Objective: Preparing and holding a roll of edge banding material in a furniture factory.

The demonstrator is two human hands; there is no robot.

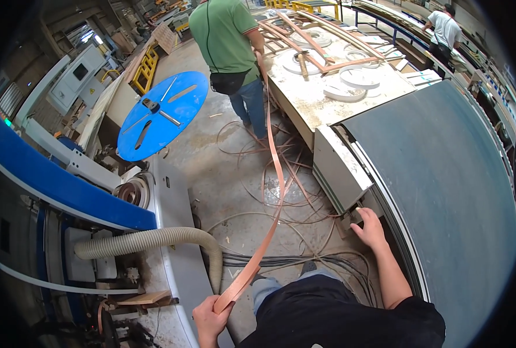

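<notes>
My left hand [211, 320], at the lower edge, is closed round the near end of a long orange-brown edge-banding strip [277, 168]. The strip runs away from me in a loose curve to a person in a green shirt [222, 35], near whose hand its far part lies. Beside the corner of the grey conveyor's frame, my right hand [371, 228] has its thumb and fingers apart with nothing seen in them. Whether its fingertips touch the metal I cannot tell. More thin strips [290, 168] lie in loose loops on the floor.
A blue disc reel [165, 116] stands at the left above a machine with a ribbed hose [153, 240]. Black cables [281, 262] cross the floor before my feet. At the right is a dark conveyor belt [437, 174]; behind it, a worktable [304, 104] bears wood strips and white coils.
</notes>
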